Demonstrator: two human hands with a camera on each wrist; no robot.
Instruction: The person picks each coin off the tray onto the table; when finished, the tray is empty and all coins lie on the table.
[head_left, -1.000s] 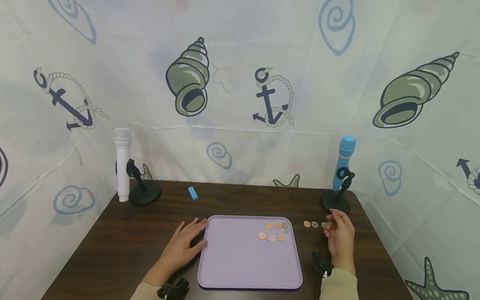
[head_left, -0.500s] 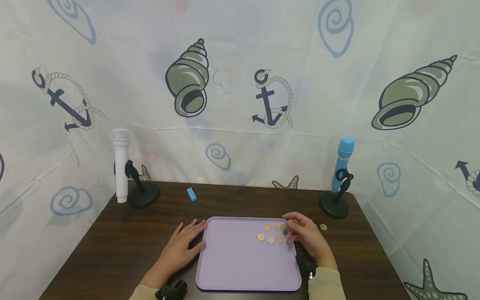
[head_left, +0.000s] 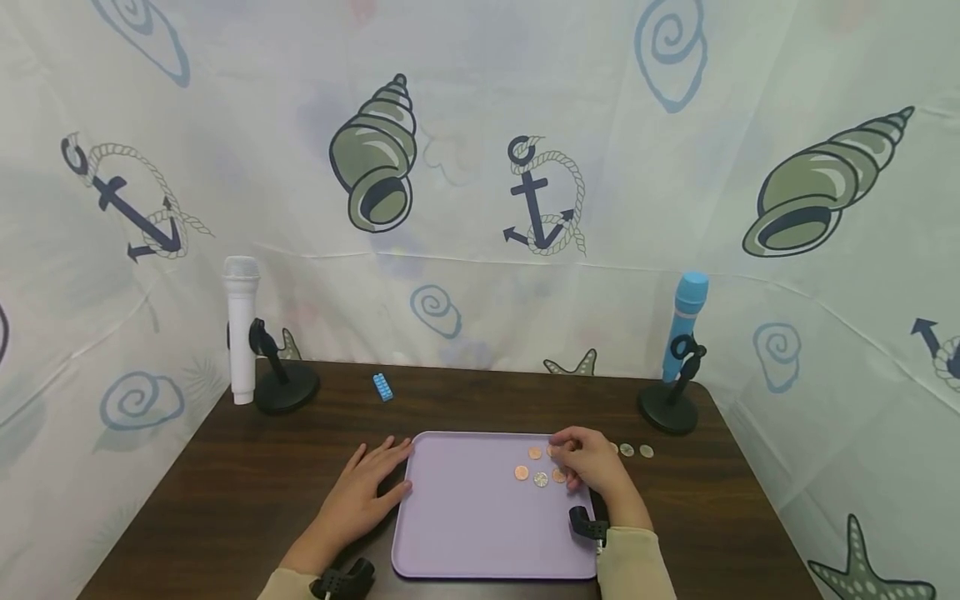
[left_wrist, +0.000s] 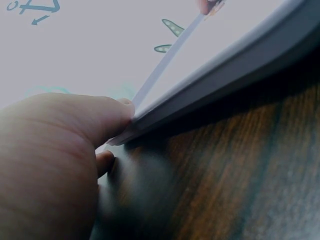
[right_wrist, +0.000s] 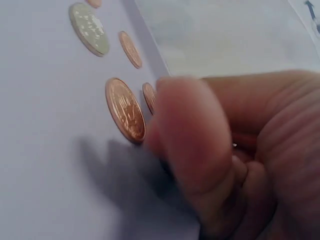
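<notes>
Head view, and coins (head_left: 541, 480) sit near the far right corner of the tray (head_left: 465, 533), likely light, stiff and slippery, best pinched by the rims, left hand (head_left: 367, 489) spread at the left edge, right hand (head_left: 596, 468) curled over, whether gripping one I can't tell!

a hand could pass low over the left and near parts of the lilac tray (head_left: 465, 525). the left hand (head_left: 367, 492) bars its left edge; the right hand (head_left: 596, 467) blocks the far right corner, beside copper coins (head_left: 521, 473). behind, a lane runs between the blue toy brick (head_left: 382, 387) and the right microphone stand (head_left: 667, 410).
</notes>
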